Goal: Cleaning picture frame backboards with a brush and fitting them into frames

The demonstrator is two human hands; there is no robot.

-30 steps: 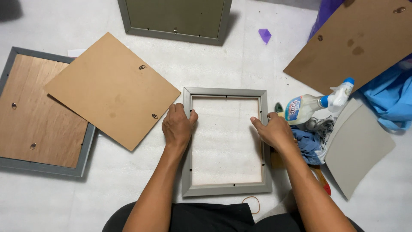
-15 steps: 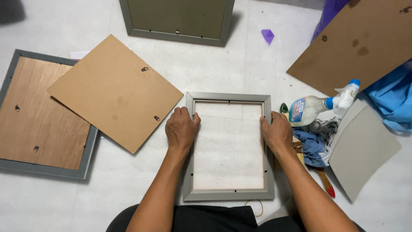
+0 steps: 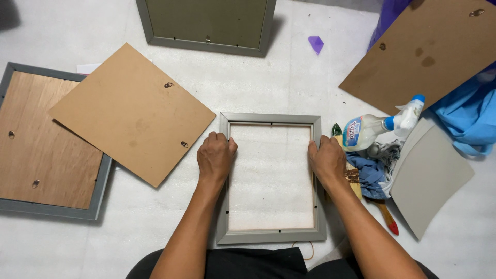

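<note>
A grey picture frame [image 3: 271, 120] lies face down on the white foam sheet right in front of me, with no backing board in it. My left hand [image 3: 215, 157] grips its left rail near the top. My right hand [image 3: 326, 160] grips the right rail at the same height. Both hands have fingers curled over the frame's edges. A loose brown backing board [image 3: 132, 111] with two small hooks lies just left of the frame, overlapping another grey frame [image 3: 46, 209] that has a wooden back.
A third grey frame [image 3: 206, 44] lies at the top. A large brown board [image 3: 429, 49] sits top right over blue cloth [image 3: 467, 116]. A spray bottle [image 3: 380, 126], rags, a brush handle [image 3: 386, 217] and a grey card [image 3: 431, 175] crowd the right side.
My right hand shifted along the right rail to sit level with the left. The frame sits slightly lower and squarer in view.
</note>
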